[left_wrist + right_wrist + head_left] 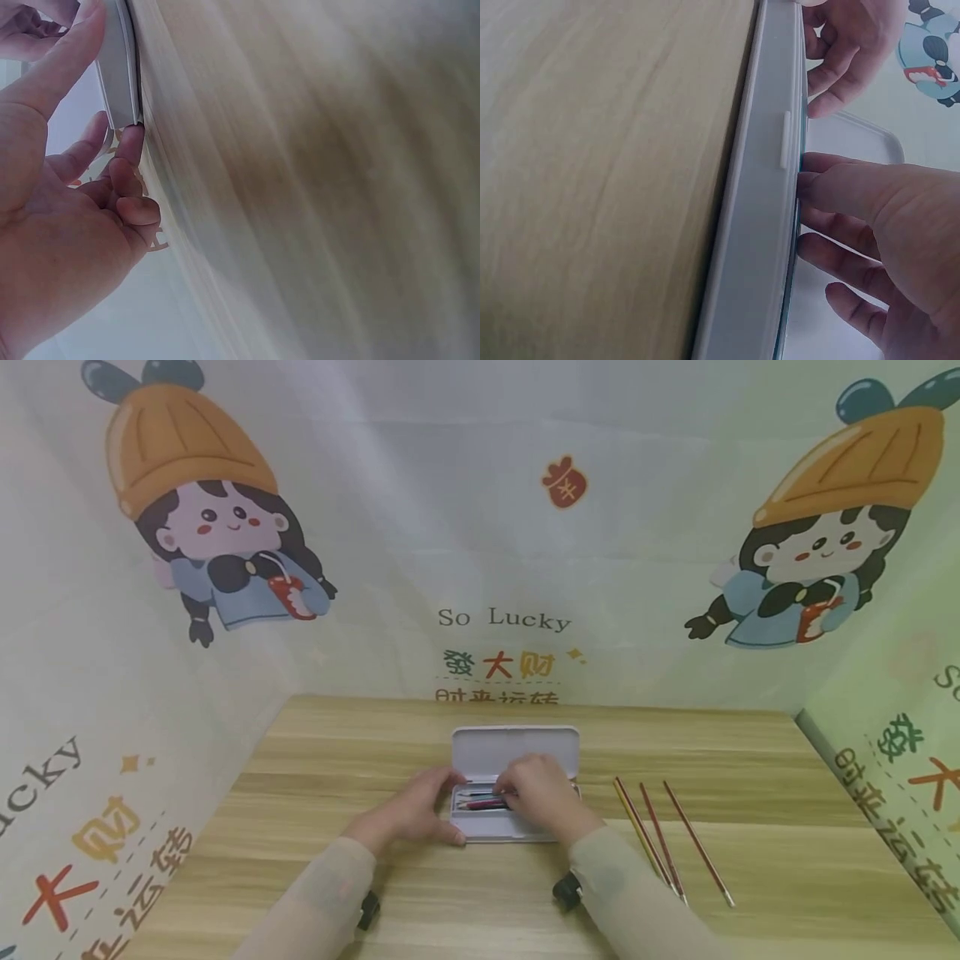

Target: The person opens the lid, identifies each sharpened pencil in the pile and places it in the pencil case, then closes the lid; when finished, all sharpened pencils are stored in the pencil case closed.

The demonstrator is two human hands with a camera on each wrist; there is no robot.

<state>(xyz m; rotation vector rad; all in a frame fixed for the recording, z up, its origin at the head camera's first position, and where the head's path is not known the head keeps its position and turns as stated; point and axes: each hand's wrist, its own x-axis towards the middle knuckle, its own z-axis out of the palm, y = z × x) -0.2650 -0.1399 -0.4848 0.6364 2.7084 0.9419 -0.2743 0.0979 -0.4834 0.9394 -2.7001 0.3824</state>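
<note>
A white pencil case (480, 828) lies on the table with its lid raised at the back. Several coloured pencils (480, 805) lie inside it. My left hand (411, 806) grips the case's left end, thumb at the front corner and fingers by the hinge; the left wrist view shows the left hand (82, 202) around that end. My right hand (542, 789) reaches into the case from above, fingertips over the pencils. From the right wrist, the case's front wall (757, 180) hides the fingertips of the right hand (877, 232); I cannot tell whether they pinch a pencil.
Several long, thin pencils (660, 839) lie on the wooden table (337, 735) to the right of the case, pointing away from me. A printed cloth (405, 527) hangs at the back and sides of the table.
</note>
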